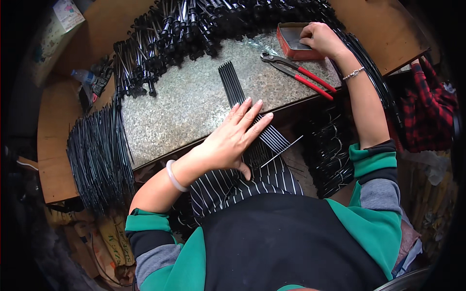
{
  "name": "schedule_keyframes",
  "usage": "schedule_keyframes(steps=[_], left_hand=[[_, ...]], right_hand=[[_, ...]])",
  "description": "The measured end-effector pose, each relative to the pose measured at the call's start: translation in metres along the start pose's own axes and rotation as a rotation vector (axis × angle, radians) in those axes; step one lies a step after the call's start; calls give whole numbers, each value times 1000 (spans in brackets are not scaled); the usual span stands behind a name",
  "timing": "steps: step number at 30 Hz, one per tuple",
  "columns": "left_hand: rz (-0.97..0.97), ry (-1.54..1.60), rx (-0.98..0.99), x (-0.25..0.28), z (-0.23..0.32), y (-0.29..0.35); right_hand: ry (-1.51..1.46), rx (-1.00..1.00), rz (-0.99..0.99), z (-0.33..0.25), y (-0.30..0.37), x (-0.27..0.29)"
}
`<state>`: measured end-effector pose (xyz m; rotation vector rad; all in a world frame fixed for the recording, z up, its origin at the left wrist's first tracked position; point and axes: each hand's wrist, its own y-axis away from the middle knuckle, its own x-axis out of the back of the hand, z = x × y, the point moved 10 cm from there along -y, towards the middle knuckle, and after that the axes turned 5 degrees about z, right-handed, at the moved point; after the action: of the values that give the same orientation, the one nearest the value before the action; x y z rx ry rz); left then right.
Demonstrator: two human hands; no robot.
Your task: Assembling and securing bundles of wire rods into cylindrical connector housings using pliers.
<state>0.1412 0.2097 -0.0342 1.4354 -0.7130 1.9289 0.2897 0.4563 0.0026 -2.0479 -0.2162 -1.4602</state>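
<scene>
Left hand [233, 138], fingers flat, presses thin black rods [242, 102]; right hand [320, 40] (fingers curled) dips into red tin [286, 46].

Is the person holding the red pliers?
No, the red-handled pliers lie alone on the table, while the right hand reaches into the red tin.

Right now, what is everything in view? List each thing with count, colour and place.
rods: one flat row, black, mid slab, under the left hand
slab: one, grey speckled, on the wooden bench
tin: one, red, far right of slab
pliers: one, red handles, beside the tin
rod pile: many, black, far edge of slab
rod bundle: many, black, left of slab
bench: one, brown wood, under the slab
checked cloth: one, red and black, far right
left hand: flat on the rods
right hand: fingers in the tin
</scene>
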Motion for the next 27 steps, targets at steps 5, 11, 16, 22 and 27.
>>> schedule_keyframes(steps=[5,11,16,22,27], left_hand=[[446,-156,7,-3,4,19],[602,183,-98,26,22,41],[776,530,-123,59,40,85],[538,513,-59,41,26,100],[451,481,3,22,6,103]], right_hand=[[54,23,47,-23,5,11],[1,-4,-46,-13,10,-6],[32,71,68,-26,14,9],[-158,343,655,-102,70,63],[-321,380,435,-174,146,-14]])
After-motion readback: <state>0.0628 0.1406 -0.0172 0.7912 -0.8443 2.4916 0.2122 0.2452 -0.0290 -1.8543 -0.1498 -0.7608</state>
